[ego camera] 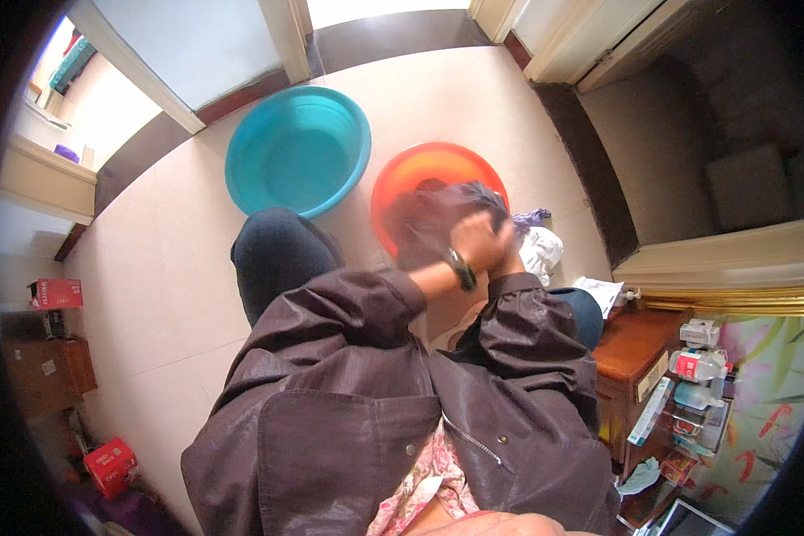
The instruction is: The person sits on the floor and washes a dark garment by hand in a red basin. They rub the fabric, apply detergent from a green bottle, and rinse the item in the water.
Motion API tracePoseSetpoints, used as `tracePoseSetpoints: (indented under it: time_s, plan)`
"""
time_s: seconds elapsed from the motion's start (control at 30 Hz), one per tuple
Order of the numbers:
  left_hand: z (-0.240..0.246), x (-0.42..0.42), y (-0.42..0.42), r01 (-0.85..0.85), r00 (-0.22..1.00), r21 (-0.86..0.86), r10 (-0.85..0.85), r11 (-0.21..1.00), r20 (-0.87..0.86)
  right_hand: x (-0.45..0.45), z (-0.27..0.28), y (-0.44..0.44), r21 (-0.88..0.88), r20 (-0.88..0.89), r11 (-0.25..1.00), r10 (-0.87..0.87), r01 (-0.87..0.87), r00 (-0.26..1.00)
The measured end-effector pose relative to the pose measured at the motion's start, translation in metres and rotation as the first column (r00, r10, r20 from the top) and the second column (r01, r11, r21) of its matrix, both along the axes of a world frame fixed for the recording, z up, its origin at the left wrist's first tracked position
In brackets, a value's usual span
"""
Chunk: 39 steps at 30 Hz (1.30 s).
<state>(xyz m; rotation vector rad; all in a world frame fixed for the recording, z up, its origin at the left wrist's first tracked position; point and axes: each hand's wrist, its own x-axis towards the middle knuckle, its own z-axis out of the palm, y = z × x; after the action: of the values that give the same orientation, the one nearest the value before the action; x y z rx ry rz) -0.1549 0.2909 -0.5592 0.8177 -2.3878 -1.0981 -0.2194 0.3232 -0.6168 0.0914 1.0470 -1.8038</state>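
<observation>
Low in front of me, a dark cloth garment (422, 218) is bunched over an orange-red plastic basin (435, 157) on the floor. My left hand (474, 238), with a dark band on its wrist, closes on the cloth near the basin's right side. Pressed close beside it, my right hand (507, 249) also grips the dark garment; motion blurs both hands and hides most fingers. A teal plastic basin (301, 161) stands to the left, with no cloth visible in it. Right of the orange-red basin lie a white cloth (543, 253) and a purple cloth (532, 218).
My knees flank the basin on the tiled floor (154, 281). At right, a wooden cabinet (633, 345) adjoins bottles (700, 365) and small boxes. Red boxes (110, 465) sit at lower left. Doorways (563, 141) open around the space.
</observation>
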Motion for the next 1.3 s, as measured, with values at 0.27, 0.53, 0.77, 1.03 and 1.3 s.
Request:
tracePoseSetpoints:
  time_s: [0.27,0.53,0.77,1.03,1.3]
  plan:
    - [0.012,0.003,-0.007,-0.302,0.938,0.213,0.329,0.929,-0.105,0.022,0.04,0.002,0.119,-0.103,0.992,-0.038,0.05,0.994]
    - [0.009,0.004,-0.019,-0.26,0.966,-0.107,0.258,0.96,-0.031,0.014,0.027,0.005,0.112,-0.1,0.994,0.012,-0.001,0.995]
    - [-0.007,-0.001,-0.007,-0.222,0.973,-0.007,0.221,0.975,-0.071,0.006,0.01,0.006,-0.042,0.079,0.998,0.039,-0.036,0.996]
    - [-0.109,-0.002,-0.1,0.623,0.781,0.715,0.318,-0.319,-0.538,-0.017,0.065,0.021,-0.41,0.166,0.901,0.224,-0.14,0.96]
    - [-0.111,-0.007,-0.109,0.237,0.901,0.968,0.353,0.086,-0.252,-0.044,0.015,0.022,-0.097,0.05,0.99,-0.094,0.099,0.994]
